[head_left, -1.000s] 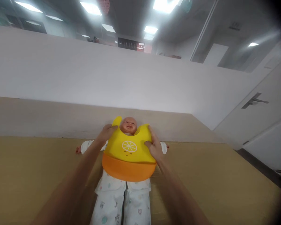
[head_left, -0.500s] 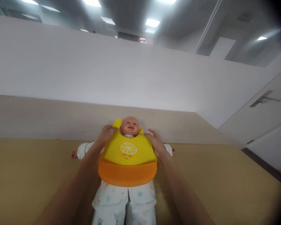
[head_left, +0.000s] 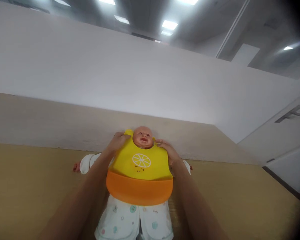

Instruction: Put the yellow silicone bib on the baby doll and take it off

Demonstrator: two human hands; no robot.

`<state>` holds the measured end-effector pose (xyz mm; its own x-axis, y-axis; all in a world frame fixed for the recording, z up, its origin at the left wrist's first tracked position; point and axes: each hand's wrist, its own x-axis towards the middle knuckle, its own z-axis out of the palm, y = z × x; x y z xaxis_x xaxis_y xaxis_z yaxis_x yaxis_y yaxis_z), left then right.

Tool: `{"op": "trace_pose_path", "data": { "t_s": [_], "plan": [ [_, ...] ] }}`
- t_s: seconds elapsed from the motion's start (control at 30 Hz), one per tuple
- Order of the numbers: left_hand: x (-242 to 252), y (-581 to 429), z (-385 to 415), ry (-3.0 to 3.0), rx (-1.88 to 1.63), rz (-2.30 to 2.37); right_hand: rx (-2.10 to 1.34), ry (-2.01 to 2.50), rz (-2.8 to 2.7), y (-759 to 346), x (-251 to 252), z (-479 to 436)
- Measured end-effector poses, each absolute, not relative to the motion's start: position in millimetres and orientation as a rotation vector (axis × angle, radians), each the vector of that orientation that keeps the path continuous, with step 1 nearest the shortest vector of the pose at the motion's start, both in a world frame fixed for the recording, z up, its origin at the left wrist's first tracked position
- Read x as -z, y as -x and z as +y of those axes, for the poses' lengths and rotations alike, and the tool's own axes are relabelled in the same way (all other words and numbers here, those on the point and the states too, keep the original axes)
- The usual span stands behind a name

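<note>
A baby doll (head_left: 143, 136) in white printed clothes lies on its back on a tan wooden table (head_left: 27, 186). A yellow silicone bib (head_left: 140, 163) with an orange catch pocket and a lemon print covers its chest. My left hand (head_left: 117, 142) grips the bib's left neck strap beside the doll's head. At the right strap, my right hand (head_left: 168, 152) curls its fingers over the bib's shoulder by the doll's neck. The strap ends behind the neck are hidden.
A low pale wooden backboard (head_left: 65, 123) runs behind the table, with a white wall (head_left: 115, 73) above it. A white door with a lever handle (head_left: 290, 113) stands at the right. The table's right edge drops to a dark floor.
The bib has settled lower around the doll's neck. Both hands slid up from the bib's sides to the straps beside the head. The view tilted slightly.
</note>
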<state>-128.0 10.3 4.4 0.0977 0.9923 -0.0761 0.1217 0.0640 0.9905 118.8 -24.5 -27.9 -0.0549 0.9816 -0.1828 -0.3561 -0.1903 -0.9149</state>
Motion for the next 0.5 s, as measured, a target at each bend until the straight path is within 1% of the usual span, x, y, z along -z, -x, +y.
{"op": "trace_pose_path", "data": {
  "t_s": [0.3, 0.5],
  "plan": [
    [5.5, 131.0, 18.4, -1.336, -1.013, 1.382, -1.207, 1.126, -1.097, -122.2, 29.5, -24.8],
    [8.2, 129.6, 19.6, -1.365, -1.008, 1.388, -1.332, 1.017, -0.962, -124.2, 27.5, -29.4]
  ]
}}
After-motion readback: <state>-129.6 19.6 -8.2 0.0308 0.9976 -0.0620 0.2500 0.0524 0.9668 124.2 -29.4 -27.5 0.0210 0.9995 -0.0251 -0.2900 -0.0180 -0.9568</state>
